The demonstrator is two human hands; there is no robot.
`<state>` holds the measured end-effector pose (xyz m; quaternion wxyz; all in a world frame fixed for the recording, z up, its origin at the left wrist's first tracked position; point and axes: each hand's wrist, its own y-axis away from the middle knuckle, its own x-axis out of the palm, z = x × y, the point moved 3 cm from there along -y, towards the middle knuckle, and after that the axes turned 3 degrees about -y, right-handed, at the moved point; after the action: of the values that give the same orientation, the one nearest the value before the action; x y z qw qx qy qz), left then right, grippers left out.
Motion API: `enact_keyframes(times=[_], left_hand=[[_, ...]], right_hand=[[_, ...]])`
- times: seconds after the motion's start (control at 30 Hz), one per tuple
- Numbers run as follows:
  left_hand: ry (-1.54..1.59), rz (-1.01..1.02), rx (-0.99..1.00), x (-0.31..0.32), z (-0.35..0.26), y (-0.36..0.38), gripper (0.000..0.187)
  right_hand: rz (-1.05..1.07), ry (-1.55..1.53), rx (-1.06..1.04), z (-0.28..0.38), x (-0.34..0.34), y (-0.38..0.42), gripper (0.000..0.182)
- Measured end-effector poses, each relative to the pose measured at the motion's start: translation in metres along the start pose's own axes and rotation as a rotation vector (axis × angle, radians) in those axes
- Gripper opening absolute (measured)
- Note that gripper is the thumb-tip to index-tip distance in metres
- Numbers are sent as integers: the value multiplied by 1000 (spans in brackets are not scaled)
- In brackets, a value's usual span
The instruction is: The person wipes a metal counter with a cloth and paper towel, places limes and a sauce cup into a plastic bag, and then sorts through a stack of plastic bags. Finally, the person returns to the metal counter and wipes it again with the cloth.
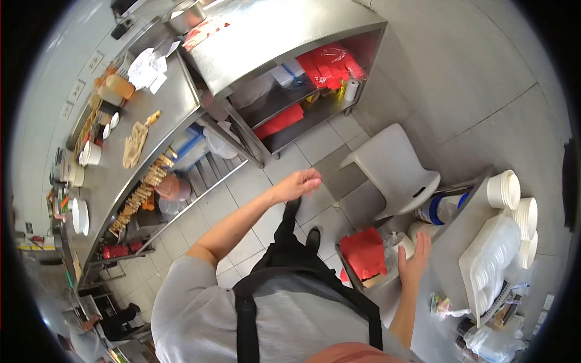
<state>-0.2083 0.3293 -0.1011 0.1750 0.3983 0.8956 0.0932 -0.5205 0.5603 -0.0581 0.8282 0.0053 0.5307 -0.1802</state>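
Note:
My left hand hangs in front of my body over the tiled floor, its fingers loosely curled in and nothing showing in them. On the other side, my right hand is held flat with fingers stretched, at the edge of the steel counter. Just beside its fingertips is a white cup-like item, partly covered by the hand. A red plastic bundle sits lower down by the shelf, left of that hand.
A grey plastic chair stands ahead. White tubs and a tray of clear lids rest on the right counter. Left, a long steel counter carries a cloth glove and containers. A person is at lower left.

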Motion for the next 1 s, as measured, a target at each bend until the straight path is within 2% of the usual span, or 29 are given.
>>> enact_keyframes(times=[0.03,0.1,0.2,0.23,0.3,0.37,0.4,0.43,0.57,0.63,0.67,0.73,0.77,0.8,0.87,0.93,1.0], left_hand=[[54,39,-92,-19,10,-21,37],[-31,30,-111,-63,33,-74,43],[-318,-158,-86,-140,99,-168,47],[-386,-204,-31,-169,153,-212,48],[-104,-488,-253,-210,171,-254,38],[-291,-673,-191,-276,267,-320,34],[115,-805,-409,-276,212,-309,27],[154,-878,-462,-295,215,-320,20],[610,-1143,-423,-338,252,-353,33],[662,-1143,-328,-362,277,-368,28],[689,-1142,-278,-367,288,-374,26],[688,-1070,-398,-365,268,-369,19],[686,-1036,-459,-363,261,-362,16],[779,-939,-382,-364,268,-358,13],[965,-741,-211,-370,277,-350,8],[1251,-622,-387,-352,278,-303,3],[1136,-439,-255,-326,277,-264,8]], right_hand=[[-2,44,10,1,3,2,54],[-9,139,41,6,6,3,52],[14,159,224,15,9,-2,50],[-10,178,271,17,12,-6,49],[-44,216,367,19,16,-12,47],[-44,267,436,20,17,-17,45],[-43,290,472,20,18,-17,44],[-50,286,471,20,18,-16,42],[-82,314,535,20,22,-27,35],[-184,332,567,20,36,-40,30],[-144,277,569,25,51,-52,29],[-72,159,568,39,86,-83,26],[-8,-34,625,42,109,-91,25],[53,-227,676,47,134,-97,23],[136,-413,654,68,181,-123,21],[272,-649,508,104,236,-156,22],[397,-718,388,124,256,-172,26]])
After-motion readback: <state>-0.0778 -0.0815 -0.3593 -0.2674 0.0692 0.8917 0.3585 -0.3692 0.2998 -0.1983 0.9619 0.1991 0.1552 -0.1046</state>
